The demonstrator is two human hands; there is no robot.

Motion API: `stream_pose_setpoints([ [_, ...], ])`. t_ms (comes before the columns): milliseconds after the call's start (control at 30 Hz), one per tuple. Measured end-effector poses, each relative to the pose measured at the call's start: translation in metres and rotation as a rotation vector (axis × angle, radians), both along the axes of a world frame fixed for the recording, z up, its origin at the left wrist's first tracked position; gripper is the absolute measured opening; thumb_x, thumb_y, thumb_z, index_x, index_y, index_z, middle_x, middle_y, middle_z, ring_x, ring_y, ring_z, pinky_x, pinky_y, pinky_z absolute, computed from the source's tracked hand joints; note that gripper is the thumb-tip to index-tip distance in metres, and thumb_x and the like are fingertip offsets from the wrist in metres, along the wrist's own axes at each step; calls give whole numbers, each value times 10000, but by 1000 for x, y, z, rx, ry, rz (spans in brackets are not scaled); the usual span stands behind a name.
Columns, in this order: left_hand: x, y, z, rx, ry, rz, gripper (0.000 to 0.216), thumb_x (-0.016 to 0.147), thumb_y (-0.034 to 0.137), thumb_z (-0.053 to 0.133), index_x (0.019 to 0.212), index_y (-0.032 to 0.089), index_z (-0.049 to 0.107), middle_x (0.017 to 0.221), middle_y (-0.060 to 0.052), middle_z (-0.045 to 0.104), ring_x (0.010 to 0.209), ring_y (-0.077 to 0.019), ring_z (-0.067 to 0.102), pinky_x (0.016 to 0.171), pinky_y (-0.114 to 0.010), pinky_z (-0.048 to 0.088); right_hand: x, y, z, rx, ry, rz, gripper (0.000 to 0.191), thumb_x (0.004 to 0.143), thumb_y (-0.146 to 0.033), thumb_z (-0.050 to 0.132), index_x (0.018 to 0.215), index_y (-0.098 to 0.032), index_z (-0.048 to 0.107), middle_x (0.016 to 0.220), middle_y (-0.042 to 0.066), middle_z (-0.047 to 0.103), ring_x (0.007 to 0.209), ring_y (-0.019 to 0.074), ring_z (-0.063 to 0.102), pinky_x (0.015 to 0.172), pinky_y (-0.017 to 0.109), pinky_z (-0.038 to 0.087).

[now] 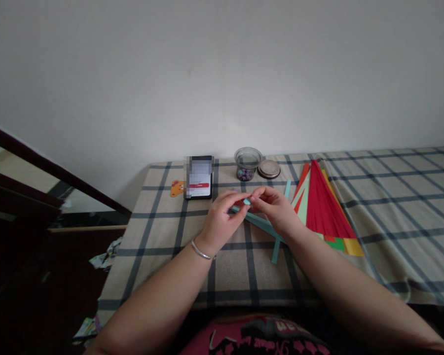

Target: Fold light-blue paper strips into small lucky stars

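Observation:
A small folded piece of light-blue paper [247,201] is pinched between the fingertips of both hands above the table. My left hand [224,216] grips it from the left, thumb and fingers closed. From the other side, my right hand [277,209] holds its edge in a pinch. Under the hands lie several light-blue paper strips [261,225], crossing one another and partly hidden by the right hand and wrist. Whether the folded piece still joins a longer strip cannot be made out.
A clear plastic cup [247,159] with small purple pieces stands behind the hands, beside a round lid [269,168]. At left is a phone [200,185] over an orange bear shape [176,189]. Red paper strips [327,207], among other colours, fan out right on the checked tablecloth [163,236].

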State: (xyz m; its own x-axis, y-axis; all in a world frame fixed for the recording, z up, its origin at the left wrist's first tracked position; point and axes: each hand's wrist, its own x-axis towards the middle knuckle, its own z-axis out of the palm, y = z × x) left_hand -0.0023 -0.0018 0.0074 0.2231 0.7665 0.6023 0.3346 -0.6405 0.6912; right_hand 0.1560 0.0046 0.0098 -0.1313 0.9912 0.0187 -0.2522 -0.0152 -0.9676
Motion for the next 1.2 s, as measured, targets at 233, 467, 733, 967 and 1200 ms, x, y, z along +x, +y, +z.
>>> stream_pose_setpoints([
  [233,0,0,0,9,-4,25,177,836,154,611,998,181,675,960,-68,685,929,-163,641,827,-305,548,0,0,0,-37,16,17,361,592,-468,819,686,-183,619,587,-40,592,534,80,495,544,229,404],
  [467,1,0,1,21,-4,48,158,843,163,607,987,173,671,956,-73,681,891,-155,643,804,-299,553,2,-2,1,-90,73,39,367,630,-508,787,710,-194,614,583,-46,585,545,85,520,579,235,445],
  [733,0,2,-1,42,27,38,186,832,113,597,995,184,652,953,-55,679,904,-155,630,822,-303,537,-1,-1,1,-44,37,51,346,609,-408,824,744,-205,580,686,-35,609,611,98,558,597,242,457],
  [967,3,2,-5,-137,-107,-64,178,831,144,600,1001,187,634,961,-46,644,829,-123,619,749,-245,534,1,0,-1,-73,84,44,333,604,-382,833,734,-202,585,689,-39,622,608,88,564,592,232,453],
  [1200,5,3,-12,-415,-290,-220,145,810,163,600,952,176,574,894,-26,606,777,-118,617,683,-224,538,0,-1,-1,-153,193,124,332,590,-368,851,714,-193,597,642,-52,612,566,78,566,581,226,471],
])
